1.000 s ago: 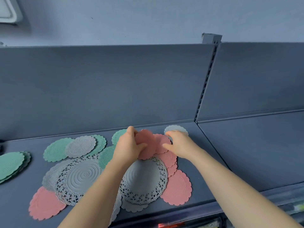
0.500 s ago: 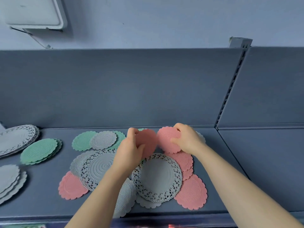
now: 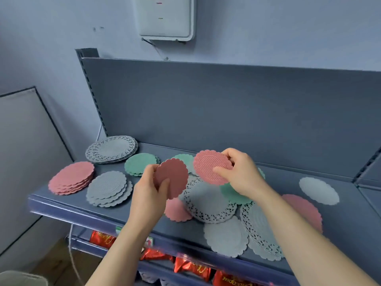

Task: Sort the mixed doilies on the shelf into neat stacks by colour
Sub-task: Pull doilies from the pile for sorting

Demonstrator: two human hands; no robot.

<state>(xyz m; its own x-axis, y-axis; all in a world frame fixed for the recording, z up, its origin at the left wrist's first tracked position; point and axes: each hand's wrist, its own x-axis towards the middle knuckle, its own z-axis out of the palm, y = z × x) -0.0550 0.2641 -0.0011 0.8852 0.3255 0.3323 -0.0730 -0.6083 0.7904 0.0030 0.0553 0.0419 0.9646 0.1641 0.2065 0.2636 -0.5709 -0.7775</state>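
1. Left arm: bare forearm up from the bottom edge, wrist bent back, left hand (image 3: 148, 195) lifted off the shelf (image 3: 350, 223) just left of the big lace doily (image 3: 208, 203).
2. Left grip: fingers curled behind and thumb pressed on the front of a plain pink doily (image 3: 172, 178). Held nearly upright, with its lower edge over the lace doily's left rim.
3. Right arm: bare forearm in from the lower right corner, crossing above the lace doily's right side. Right hand (image 3: 241, 172) raised over its far edge.
4. Right grip: thumb on the face and fingers hooked round the right edge of a ribbed pink doily (image 3: 210, 166). Tilted, above the lace doily's far rim and close beside the plain one. Cannot tell whether the two touch.
5. Well left of the lace doily, sorted piles: pink stack (image 3: 72, 177) farthest left, grey stack (image 3: 108, 187) next to it, green stack (image 3: 140, 164) nearer. Lace stack (image 3: 112, 148) behind them, by the back panel.
6. Touching the lace doily, loose: small pink doily (image 3: 176, 210) tucked under its left edge, green doily (image 3: 233, 195) lying on its right side, grey doily (image 3: 225, 236) at its near edge, second lace doily (image 3: 259, 230) to its right.
7. Farther right of the lace doily: large pink doily (image 3: 303, 211) partly behind the right forearm. Beyond it, a pale grey doily (image 3: 318, 190) lying alone.
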